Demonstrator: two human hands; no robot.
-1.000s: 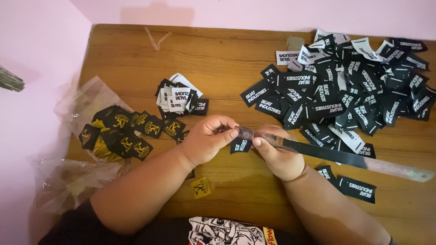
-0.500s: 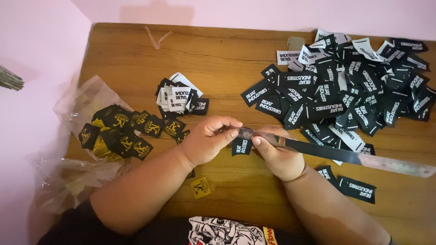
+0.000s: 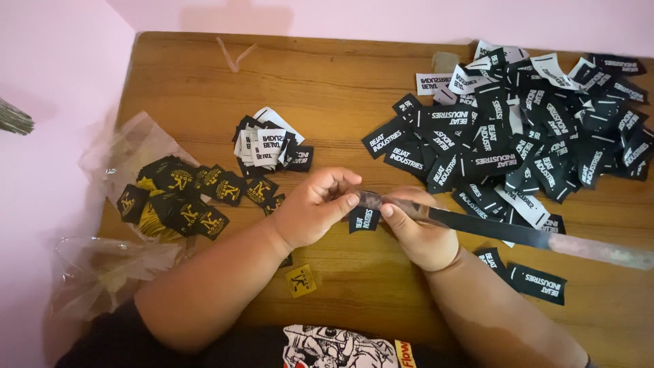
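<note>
Left hand point(image 3: 319, 208): curled, thumb and fingertips pinched on the near end of a small dark folded label point(image 3: 371, 200). Right hand point(image 3: 417, 228): closed around a long flat dark blade point(image 3: 501, 230), thumb pressing the same label against the blade's tip. Both hands meeting at the label, just above the wooden table point(image 3: 327, 88), label between the two thumbs. Blade running out to the right from the right hand, far end pale and blurred.

Directly below the pinch point: one black label with white print point(image 3: 364, 219), lying flat on the table. Beyond and right of the right hand: large loose heap of black labels point(image 3: 524, 129), white print, some turned white side up. Near the right forearm: a few stray black labels point(image 3: 537, 281). Beyond the left hand: small stack of black and white labels point(image 3: 267, 146). Left of the left forearm: cluster of black labels with yellow print point(image 3: 178, 197), resting partly on a clear plastic bag point(image 3: 119, 153). Second crumpled clear bag point(image 3: 109, 269) nearer the body, left of the arm. Single yellow label point(image 3: 300, 280) between the forearms, close to the table's near edge.
</note>
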